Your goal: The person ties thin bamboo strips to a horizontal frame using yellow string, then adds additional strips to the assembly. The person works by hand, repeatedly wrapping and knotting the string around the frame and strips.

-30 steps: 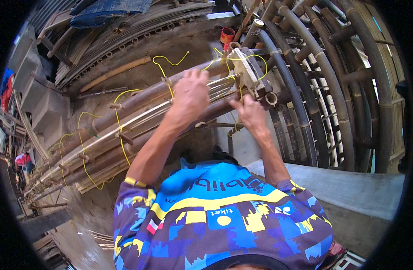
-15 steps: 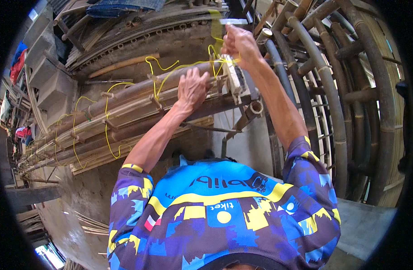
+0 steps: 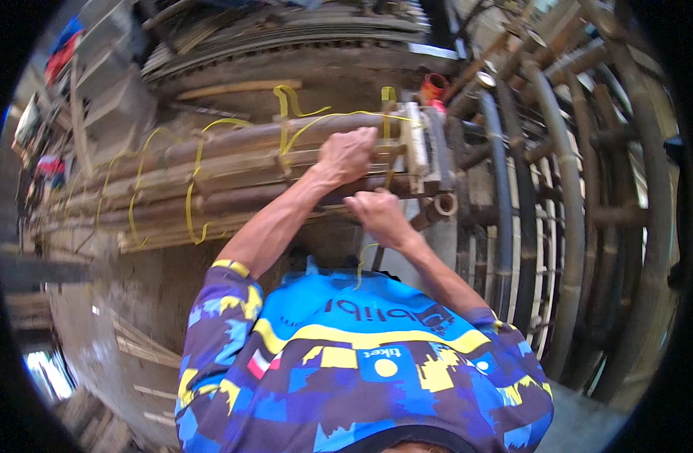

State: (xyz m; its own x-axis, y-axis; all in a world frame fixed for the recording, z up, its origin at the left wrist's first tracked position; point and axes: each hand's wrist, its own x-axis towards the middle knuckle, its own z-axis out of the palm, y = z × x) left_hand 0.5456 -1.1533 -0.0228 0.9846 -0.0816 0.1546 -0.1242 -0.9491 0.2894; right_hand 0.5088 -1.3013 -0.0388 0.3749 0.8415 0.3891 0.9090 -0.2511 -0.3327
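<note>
A long frame of bamboo poles (image 3: 233, 143) and pale slats lies across the view, with loops of yellow cord (image 3: 194, 181) strung along it. At the frame's right end, my left hand (image 3: 350, 157) is closed in a fist over the slats; what its fingers hold is hidden. Just below it, by the near dark pole (image 3: 286, 198), my right hand (image 3: 380, 217) is closed with its fingers curled. A yellow cord end (image 3: 361, 266) dangles beneath that hand, seemingly from its grip. A pale wooden end block (image 3: 416, 158) stands to the right of both hands. Motion blurs the picture.
Bamboo poles joined into a rack (image 3: 561, 181) stand on the right. A red container (image 3: 435, 87) sits beyond the frame's end. Concrete blocks (image 3: 116, 106) rise at the far left, and stacked slats (image 3: 286, 45) lie at the back.
My right hand has come down from beyond the end block to the near pole, below my left hand. My left hand has gone from fingers spread to closed. The view has shifted.
</note>
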